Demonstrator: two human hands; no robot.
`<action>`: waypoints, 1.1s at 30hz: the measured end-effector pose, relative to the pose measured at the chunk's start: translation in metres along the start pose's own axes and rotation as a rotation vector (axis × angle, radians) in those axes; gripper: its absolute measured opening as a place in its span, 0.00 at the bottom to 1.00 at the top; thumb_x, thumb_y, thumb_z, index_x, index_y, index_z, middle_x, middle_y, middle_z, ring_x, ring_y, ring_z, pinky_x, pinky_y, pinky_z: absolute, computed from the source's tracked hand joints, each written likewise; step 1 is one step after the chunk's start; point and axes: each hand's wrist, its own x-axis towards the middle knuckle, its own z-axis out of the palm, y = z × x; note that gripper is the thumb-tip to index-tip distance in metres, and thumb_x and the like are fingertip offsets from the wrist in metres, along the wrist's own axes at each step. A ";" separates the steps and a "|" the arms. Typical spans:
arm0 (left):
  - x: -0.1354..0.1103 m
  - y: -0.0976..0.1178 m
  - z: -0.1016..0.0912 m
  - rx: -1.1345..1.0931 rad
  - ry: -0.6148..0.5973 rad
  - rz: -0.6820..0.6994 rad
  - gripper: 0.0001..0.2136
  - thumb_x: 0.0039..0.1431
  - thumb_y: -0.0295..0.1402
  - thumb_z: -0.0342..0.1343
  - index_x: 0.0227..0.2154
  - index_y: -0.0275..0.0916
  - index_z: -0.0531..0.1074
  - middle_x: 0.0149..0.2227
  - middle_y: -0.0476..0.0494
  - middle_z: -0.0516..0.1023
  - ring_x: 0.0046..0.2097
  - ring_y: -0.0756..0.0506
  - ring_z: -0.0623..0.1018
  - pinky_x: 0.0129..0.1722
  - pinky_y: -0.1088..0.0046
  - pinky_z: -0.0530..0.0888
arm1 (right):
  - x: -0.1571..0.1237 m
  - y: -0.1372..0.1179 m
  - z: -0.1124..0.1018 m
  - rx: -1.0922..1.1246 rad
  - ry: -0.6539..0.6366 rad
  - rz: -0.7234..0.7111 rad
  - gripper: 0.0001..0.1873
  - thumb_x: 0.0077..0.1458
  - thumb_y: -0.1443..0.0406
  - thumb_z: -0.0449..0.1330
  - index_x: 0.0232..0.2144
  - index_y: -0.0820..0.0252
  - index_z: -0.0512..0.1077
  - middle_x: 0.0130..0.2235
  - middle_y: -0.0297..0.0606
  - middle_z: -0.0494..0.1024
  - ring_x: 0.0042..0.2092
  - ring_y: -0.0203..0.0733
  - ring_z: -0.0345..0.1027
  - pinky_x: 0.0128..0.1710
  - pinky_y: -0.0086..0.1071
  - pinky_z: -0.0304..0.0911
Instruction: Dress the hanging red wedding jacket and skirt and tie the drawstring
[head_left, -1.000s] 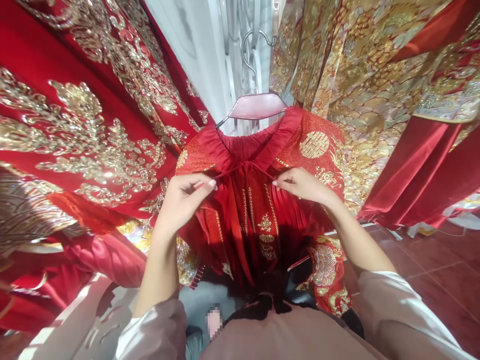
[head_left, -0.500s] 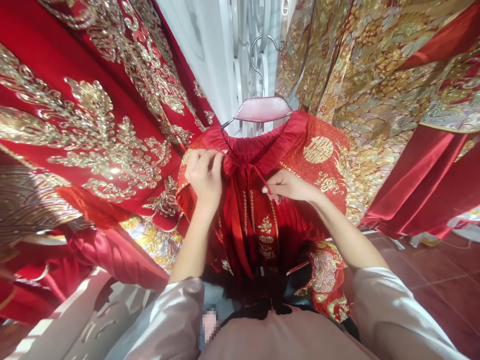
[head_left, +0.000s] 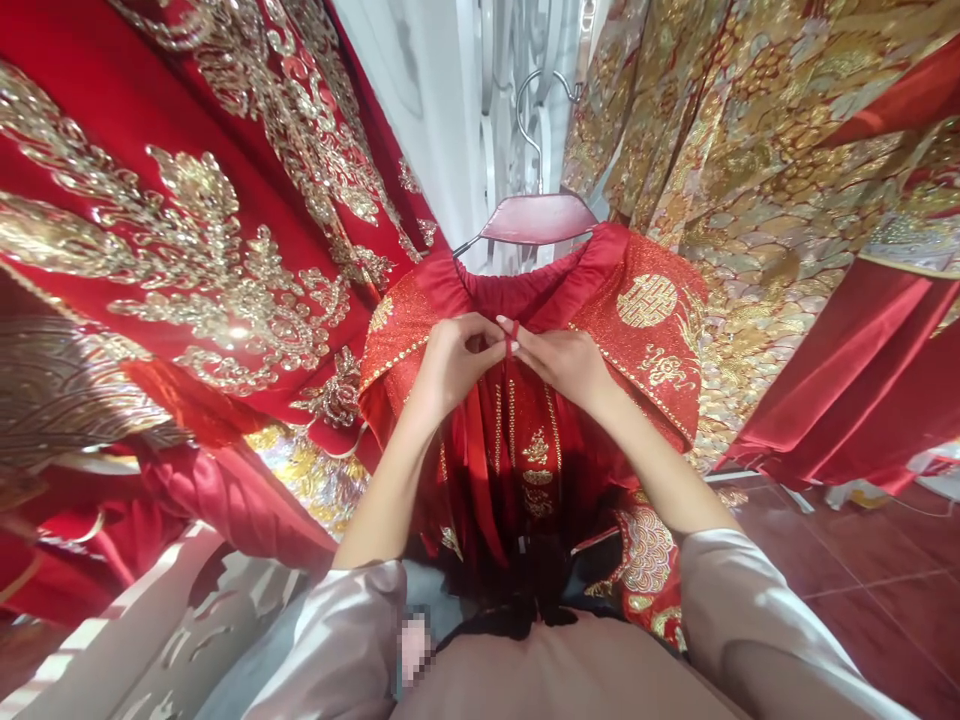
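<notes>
A red garment (head_left: 652, 345) with gold embroidery hangs in front of me on a pink-topped hanger (head_left: 538, 219) with a metal hook. Its gathered collar (head_left: 517, 290) lies just above my hands. My left hand (head_left: 463, 358) and my right hand (head_left: 561, 360) meet at the middle of the neckline, fingertips close together. Between them is a thin red cord (head_left: 513, 335), which both hands pinch. Long red ribbons (head_left: 474, 450) hang down the front below my left hand. The fingers partly hide how the cord runs.
At the left hangs a red gown (head_left: 232, 270) with gold beaded patterns. Gold patterned cloth (head_left: 780, 190) and plain red fabric (head_left: 817, 370) hang at the right. A white openwork panel (head_left: 150, 620) stands at the lower left, and dark red floor tiles (head_left: 877, 590) show at the lower right.
My hands have come together at the centre of the neckline. Earlier they were apart, the left at the collar's left side, the right lower down pulling the cord.
</notes>
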 end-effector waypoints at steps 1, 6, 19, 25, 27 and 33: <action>-0.001 -0.001 0.001 0.025 0.004 0.014 0.05 0.50 0.29 0.57 0.21 0.35 0.71 0.22 0.49 0.68 0.24 0.52 0.62 0.25 0.75 0.59 | 0.001 0.003 0.000 0.009 -0.009 -0.014 0.17 0.58 0.58 0.53 0.45 0.50 0.76 0.22 0.32 0.71 0.25 0.33 0.59 0.29 0.26 0.54; -0.007 -0.006 0.010 0.139 0.064 0.092 0.04 0.51 0.24 0.54 0.24 0.37 0.68 0.28 0.48 0.68 0.29 0.51 0.67 0.30 0.75 0.65 | 0.008 0.008 0.007 0.060 0.068 -0.050 0.16 0.59 0.60 0.50 0.38 0.52 0.78 0.28 0.34 0.75 0.29 0.35 0.65 0.32 0.27 0.56; -0.017 -0.019 -0.010 0.509 0.227 0.167 0.05 0.53 0.22 0.50 0.28 0.38 0.63 0.35 0.42 0.67 0.38 0.45 0.67 0.40 0.67 0.66 | 0.000 0.001 -0.002 0.145 0.415 0.284 0.07 0.44 0.68 0.55 0.20 0.62 0.72 0.19 0.31 0.65 0.23 0.31 0.56 0.26 0.29 0.52; -0.013 -0.012 0.005 -0.005 0.292 -0.032 0.03 0.53 0.28 0.53 0.27 0.39 0.64 0.22 0.52 0.64 0.23 0.52 0.63 0.23 0.76 0.61 | 0.008 -0.006 0.001 0.834 0.357 0.502 0.06 0.44 0.63 0.58 0.26 0.61 0.71 0.21 0.29 0.68 0.17 0.28 0.55 0.16 0.25 0.49; -0.009 -0.010 0.007 -0.218 0.268 -0.084 0.04 0.53 0.31 0.54 0.27 0.39 0.65 0.22 0.51 0.66 0.22 0.53 0.64 0.21 0.77 0.61 | 0.010 -0.011 0.002 1.026 0.335 0.572 0.05 0.44 0.64 0.58 0.25 0.60 0.68 0.21 0.28 0.68 0.16 0.26 0.53 0.14 0.24 0.48; -0.002 -0.015 -0.001 -0.497 0.172 -0.128 0.07 0.53 0.33 0.55 0.23 0.37 0.66 0.18 0.53 0.64 0.18 0.55 0.59 0.18 0.79 0.57 | 0.012 -0.019 0.003 1.326 0.283 0.616 0.04 0.44 0.66 0.56 0.25 0.59 0.62 0.24 0.29 0.70 0.19 0.24 0.54 0.14 0.21 0.47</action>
